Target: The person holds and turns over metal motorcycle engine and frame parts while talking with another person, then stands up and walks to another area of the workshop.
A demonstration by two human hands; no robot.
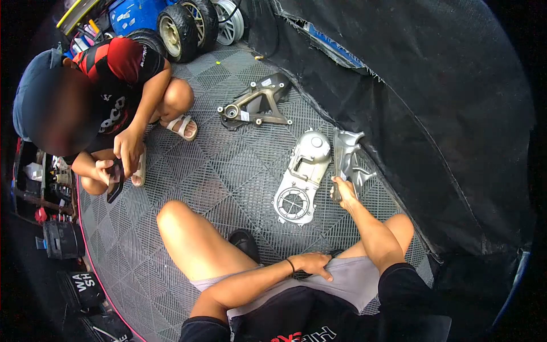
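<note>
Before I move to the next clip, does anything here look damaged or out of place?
Yes: the black tarp is torn toward the top of the view; the tear has ragged, fraying edges, with blue material showing through. The silver engine cover beside the right hand shows no obvious damage.

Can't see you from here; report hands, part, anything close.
Right hand gripping near end of grey metal part. Left hand resting on lap. Silver casing close beside the part, black sheeting on its other side.

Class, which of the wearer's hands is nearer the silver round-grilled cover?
Right: the right hand is beside the silver cover; the left hand is farther, at the lap.
</note>
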